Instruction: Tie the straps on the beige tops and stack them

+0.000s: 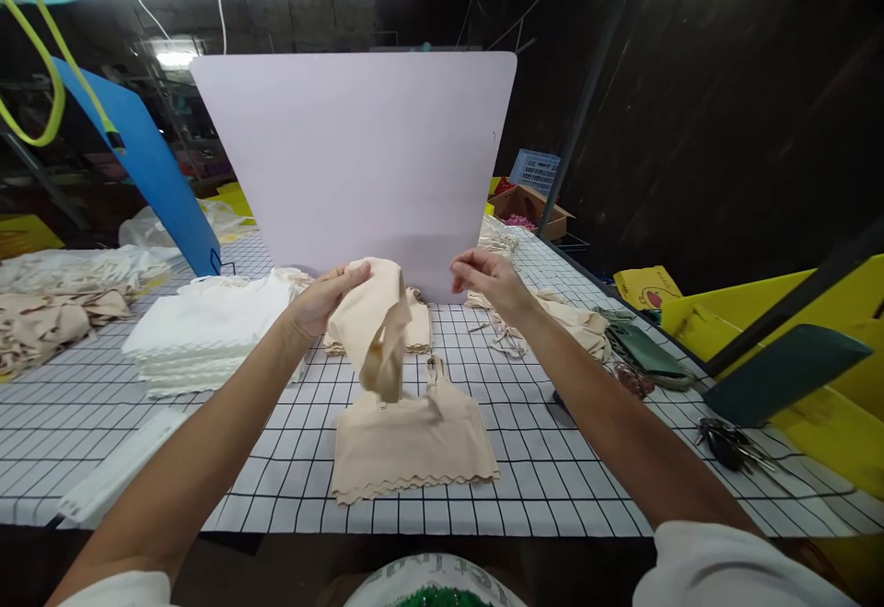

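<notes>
My left hand (335, 296) is closed on a beige fabric garment (377, 317), lifted above the table, with its lower end hanging down. Below it, a beige strappy top (414, 441) lies on the grid-patterned cloth, its wavy hem facing me. The hanging fabric overlaps the top's upper edge. Off to the right, my right hand (494, 283) is raised in front of the white panel, thumb and fingers pinched together. Whatever is between those fingertips, if anything, is too small to make out. Behind the held garment sits a folded beige stack (418, 326), partly hidden.
A tall white panel (366, 156) stands at the back, a blue panel (148, 165) at left. White folded garments (214, 326) are stacked on the left. Right of my right arm lie beige garments (576, 323), a phone (642, 349), keys (736, 446) and yellow bins (829, 414).
</notes>
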Available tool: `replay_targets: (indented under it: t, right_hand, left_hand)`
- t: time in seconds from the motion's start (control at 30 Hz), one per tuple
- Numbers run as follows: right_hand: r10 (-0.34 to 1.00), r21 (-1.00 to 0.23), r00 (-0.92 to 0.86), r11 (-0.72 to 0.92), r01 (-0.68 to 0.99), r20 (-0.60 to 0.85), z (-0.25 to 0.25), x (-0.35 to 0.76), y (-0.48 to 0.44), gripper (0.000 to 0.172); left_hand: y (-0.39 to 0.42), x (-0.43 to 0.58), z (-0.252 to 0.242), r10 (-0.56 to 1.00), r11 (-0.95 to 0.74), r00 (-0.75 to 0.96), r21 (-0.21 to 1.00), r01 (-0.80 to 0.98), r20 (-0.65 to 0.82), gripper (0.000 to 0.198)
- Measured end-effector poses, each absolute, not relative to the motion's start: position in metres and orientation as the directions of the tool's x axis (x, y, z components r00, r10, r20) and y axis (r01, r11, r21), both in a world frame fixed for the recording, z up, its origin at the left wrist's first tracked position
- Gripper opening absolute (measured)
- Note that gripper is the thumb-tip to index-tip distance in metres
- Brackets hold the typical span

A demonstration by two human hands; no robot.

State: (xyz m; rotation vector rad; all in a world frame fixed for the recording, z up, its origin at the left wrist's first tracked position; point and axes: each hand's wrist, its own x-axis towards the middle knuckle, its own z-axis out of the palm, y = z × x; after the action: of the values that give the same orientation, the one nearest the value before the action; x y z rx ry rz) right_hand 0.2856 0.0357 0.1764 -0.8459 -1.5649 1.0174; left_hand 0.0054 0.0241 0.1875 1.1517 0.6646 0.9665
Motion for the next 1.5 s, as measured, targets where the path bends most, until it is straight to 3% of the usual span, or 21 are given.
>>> replay_targets:
  t: [0.17, 0.27, 0.4, 0.57, 0.8, 0.9, 0.97, 1.03, 1.1, 1.2, 1.3, 1.4, 1.5]
  right_hand:
    - [0.773, -0.965, -0.596, 0.260, -0.018, 0.219, 0.144, 0.254, -0.011, 0.032]
    - [0.802, -0.974, -0.553, 0.189, -0.122, 0.225, 0.124, 0.217, -0.018, 0.033]
    - [0.928, -0.963, -0.330, 0.087, -0.256, 0.172, 0.109, 0.178, 0.003, 0.041]
    - [0.962, -0.907, -0.240, 0.018, -0.420, 0.131, 0.113, 0.178, 0.030, 0.043]
    - [0.857, -0.891, -0.474, -0.039, -0.453, 0.204, 0.146, 0.242, 0.024, 0.041]
    - [0.795, -0.967, -0.584, 0.011, -0.256, 0.164, 0.158, 0.279, 0.016, 0.041]
    - [0.701, -0.996, -0.713, 0.042, 0.076, -0.025, 0.162, 0.297, 0.012, 0.045]
    - [0.719, -0.910, -0.679, 0.173, 0.378, -0.145, 0.163, 0.303, 0.011, 0.048]
    - [0.828, -0.818, -0.560, 0.314, 0.482, -0.013, 0.163, 0.297, 0.013, 0.043]
    - [0.841, -0.863, -0.477, 0.422, 0.278, 0.257, 0.167, 0.272, 0.022, 0.042]
    - [0.758, -0.923, -0.560, 0.383, -0.035, 0.336, 0.175, 0.245, 0.030, 0.052]
    - [0.685, -0.957, -0.673, 0.254, -0.139, 0.279, 0.180, 0.232, 0.030, 0.050]
    - [0.635, -0.990, -0.762, 0.130, -0.059, 0.129, 0.178, 0.239, 0.025, 0.045]
  left_hand:
    - [0.014, 0.011, 0.186, 0.882, 0.210, 0.469, 0.929, -0.305, -0.046, 0.032]
    - [0.012, 0.019, 0.185, 0.882, 0.221, 0.470, 0.921, -0.322, -0.048, 0.027]
    - [0.015, 0.027, 0.183, 0.874, 0.197, 0.486, 0.927, -0.318, -0.019, 0.024]
    - [0.021, 0.013, 0.182, 0.948, 0.099, 0.319, 0.945, -0.313, 0.006, 0.023]
    - [0.033, -0.020, 0.167, 0.997, 0.059, 0.064, 0.950, -0.308, -0.042, 0.028]
    - [0.039, -0.029, 0.164, 0.999, 0.027, 0.026, 0.950, -0.312, -0.019, 0.034]
    - [0.041, -0.031, 0.168, 0.998, 0.030, 0.065, 0.959, -0.282, -0.012, 0.036]
    - [0.041, -0.027, 0.176, 0.990, 0.060, 0.139, 0.977, -0.207, -0.031, 0.038]
    - [0.037, -0.017, 0.187, 0.969, 0.083, 0.241, 0.990, -0.113, -0.054, 0.039]
    - [0.028, 0.003, 0.205, 0.908, 0.090, 0.411, 0.996, -0.003, -0.081, 0.039]
    - [0.020, 0.016, 0.218, 0.834, 0.070, 0.545, 0.996, 0.046, -0.084, 0.037]
    - [0.017, 0.014, 0.224, 0.790, 0.024, 0.612, 0.999, 0.038, -0.042, 0.034]
    - [0.018, 0.000, 0.227, 0.811, -0.012, 0.585, 1.000, -0.025, 0.024, 0.028]
